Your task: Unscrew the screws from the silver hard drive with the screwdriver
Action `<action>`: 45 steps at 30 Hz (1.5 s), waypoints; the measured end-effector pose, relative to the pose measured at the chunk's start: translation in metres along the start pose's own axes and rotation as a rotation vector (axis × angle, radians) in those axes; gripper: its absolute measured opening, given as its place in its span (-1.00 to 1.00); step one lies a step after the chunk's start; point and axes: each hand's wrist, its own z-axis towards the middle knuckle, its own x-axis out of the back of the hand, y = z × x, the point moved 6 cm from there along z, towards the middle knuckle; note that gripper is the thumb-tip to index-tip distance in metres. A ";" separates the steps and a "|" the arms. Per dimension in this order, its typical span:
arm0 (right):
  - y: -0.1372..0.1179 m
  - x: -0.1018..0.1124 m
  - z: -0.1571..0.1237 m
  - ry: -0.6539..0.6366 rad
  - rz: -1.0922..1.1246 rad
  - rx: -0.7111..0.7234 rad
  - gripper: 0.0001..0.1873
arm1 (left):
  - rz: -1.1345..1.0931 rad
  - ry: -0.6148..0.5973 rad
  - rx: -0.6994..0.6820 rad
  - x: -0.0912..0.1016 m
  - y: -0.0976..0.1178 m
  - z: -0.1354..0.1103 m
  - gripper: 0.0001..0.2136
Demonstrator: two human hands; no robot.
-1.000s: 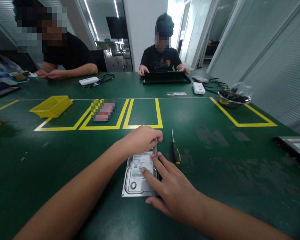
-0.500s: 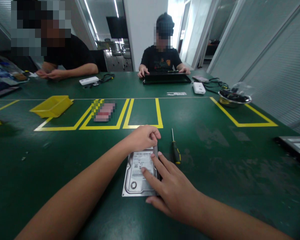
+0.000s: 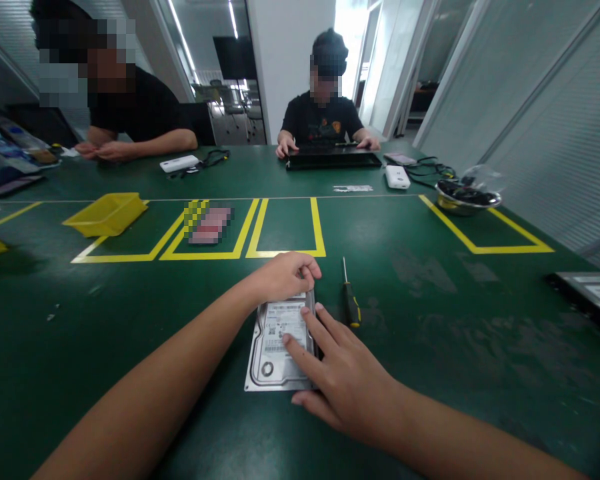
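Observation:
A silver hard drive [image 3: 271,363] with a white printed label lies flat on the green table before me. Over its far end, my left hand [image 3: 286,275] is closed, fingers curled toward the far right corner. What those fingers hold, if anything, is hidden. My right hand [image 3: 333,363] rests on the drive's right side, its fingers spread, with fingertips on the label and the thumb by the near right corner. Just to the right, apart from both hands, a screwdriver [image 3: 351,305] with a black and yellow handle points away from me.
Yellow tape [image 3: 285,253] outlines areas beyond my hands. A yellow bin [image 3: 107,215] stands far left, near a pixelated pink item [image 3: 211,225]. At right are a metal bowl [image 3: 467,203] of dark parts and another drive [image 3: 593,297]. Two people sit across, one holding a black tray [image 3: 334,160].
The view has shifted very slightly. Both hands and the hard drive keep the same positions.

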 end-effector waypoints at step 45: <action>-0.003 0.002 -0.005 0.009 -0.039 0.022 -0.22 | -0.228 0.628 -0.055 0.054 0.013 -0.050 -0.84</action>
